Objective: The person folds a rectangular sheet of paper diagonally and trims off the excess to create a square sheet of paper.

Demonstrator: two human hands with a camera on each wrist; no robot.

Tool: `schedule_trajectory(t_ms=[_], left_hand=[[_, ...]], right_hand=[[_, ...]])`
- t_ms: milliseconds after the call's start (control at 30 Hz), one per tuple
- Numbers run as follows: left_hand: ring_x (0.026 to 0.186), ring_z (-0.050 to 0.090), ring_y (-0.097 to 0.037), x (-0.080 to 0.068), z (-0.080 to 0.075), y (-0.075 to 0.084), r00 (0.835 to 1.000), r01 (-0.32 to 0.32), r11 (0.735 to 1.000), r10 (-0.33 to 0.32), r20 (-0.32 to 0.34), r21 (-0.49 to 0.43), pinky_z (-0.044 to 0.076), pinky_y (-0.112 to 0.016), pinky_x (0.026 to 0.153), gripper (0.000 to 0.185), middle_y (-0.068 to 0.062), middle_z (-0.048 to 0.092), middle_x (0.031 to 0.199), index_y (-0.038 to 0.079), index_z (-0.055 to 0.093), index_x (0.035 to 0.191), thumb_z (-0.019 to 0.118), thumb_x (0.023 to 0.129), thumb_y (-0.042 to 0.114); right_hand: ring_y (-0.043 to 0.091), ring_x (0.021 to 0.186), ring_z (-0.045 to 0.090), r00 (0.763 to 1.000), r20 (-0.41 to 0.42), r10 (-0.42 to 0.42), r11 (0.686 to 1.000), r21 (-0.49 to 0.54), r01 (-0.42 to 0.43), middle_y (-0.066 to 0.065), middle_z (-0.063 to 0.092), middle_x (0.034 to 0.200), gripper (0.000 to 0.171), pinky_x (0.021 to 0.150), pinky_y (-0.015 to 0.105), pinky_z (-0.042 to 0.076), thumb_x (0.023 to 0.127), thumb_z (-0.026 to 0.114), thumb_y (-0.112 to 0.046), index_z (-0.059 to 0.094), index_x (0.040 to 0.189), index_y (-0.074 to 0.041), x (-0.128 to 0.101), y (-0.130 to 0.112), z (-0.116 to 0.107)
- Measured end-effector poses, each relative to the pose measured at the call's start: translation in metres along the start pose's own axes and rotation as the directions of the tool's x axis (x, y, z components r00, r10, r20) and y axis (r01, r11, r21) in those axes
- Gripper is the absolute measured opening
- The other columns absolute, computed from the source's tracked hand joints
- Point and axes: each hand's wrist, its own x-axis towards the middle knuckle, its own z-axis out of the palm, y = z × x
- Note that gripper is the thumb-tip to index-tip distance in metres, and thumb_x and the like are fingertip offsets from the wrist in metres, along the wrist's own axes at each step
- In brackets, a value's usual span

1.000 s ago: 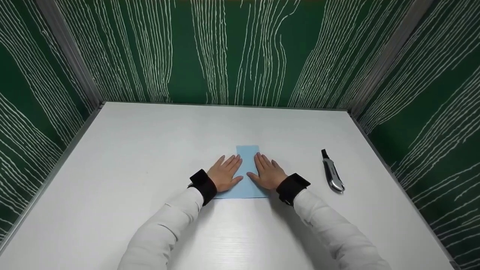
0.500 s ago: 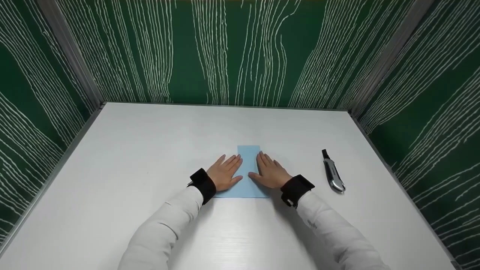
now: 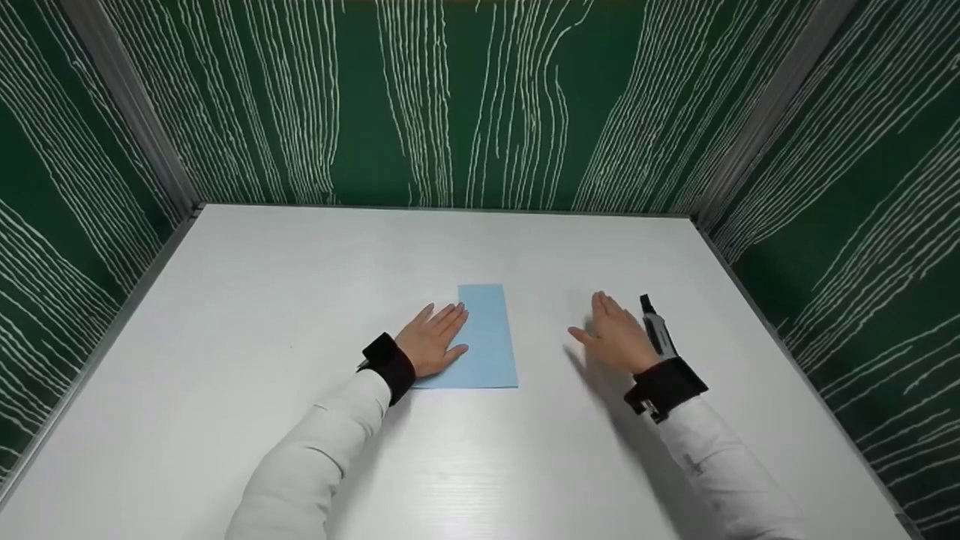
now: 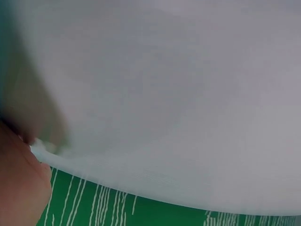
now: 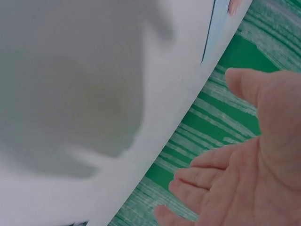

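A sheet of light blue paper lies on the white table, narrower at its far end than at its near edge. My left hand rests flat on the paper's left side, fingers straight and spread. To the right of the sheet, my right hand is apart from it, holding nothing, its fingers extended. Beside that hand is a grey and black utility knife, its lower end hidden behind the hand and wristband. The right wrist view shows the right palm and a strip of the blue paper.
The white table meets green walls with wavy white lines at its back and sides. Grey posts stand at the back corners. A black band is on each wrist.
My right hand has left the paper and moved right, over toward the utility knife, uncovering the paper's right edge. The left hand still rests on the sheet.
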Motion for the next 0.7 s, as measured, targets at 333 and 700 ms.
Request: schedule_trajectory(t_ms=[333, 700], left_hand=[[0.162, 0.022, -0.022, 0.001, 0.005, -0.006, 1.000, 0.001, 1.000, -0.001, -0.011, -0.016, 0.014, -0.046, 0.133, 0.068, -0.008, 0.023, 0.173, 0.008, 0.021, 0.165, 0.032, 0.110, 0.048], [0.161, 0.023, -0.024, -0.002, 0.002, -0.008, 1.000, 0.024, 1.000, -0.024, -0.020, -0.015, 0.016, -0.047, 0.133, 0.068, -0.010, 0.024, 0.172, 0.006, 0.023, 0.164, 0.033, 0.110, 0.046]], right_hand=[[0.060, 0.129, 0.050, 0.980, -0.129, 0.150, 0.988, -0.028, -0.155, 0.050, 0.041, 0.143, 0.073, 0.104, 0.062, 0.050, 0.104, 0.059, -0.025, 0.030, 0.142, 0.030, -0.021, 0.058, -0.014], [0.051, 0.087, 0.068, 0.967, -0.121, 0.223, 0.974, 0.004, -0.224, 0.042, 0.066, 0.100, 0.047, 0.072, 0.055, 0.057, 0.101, 0.061, -0.016, 0.054, 0.116, 0.028, -0.021, 0.087, -0.006]])
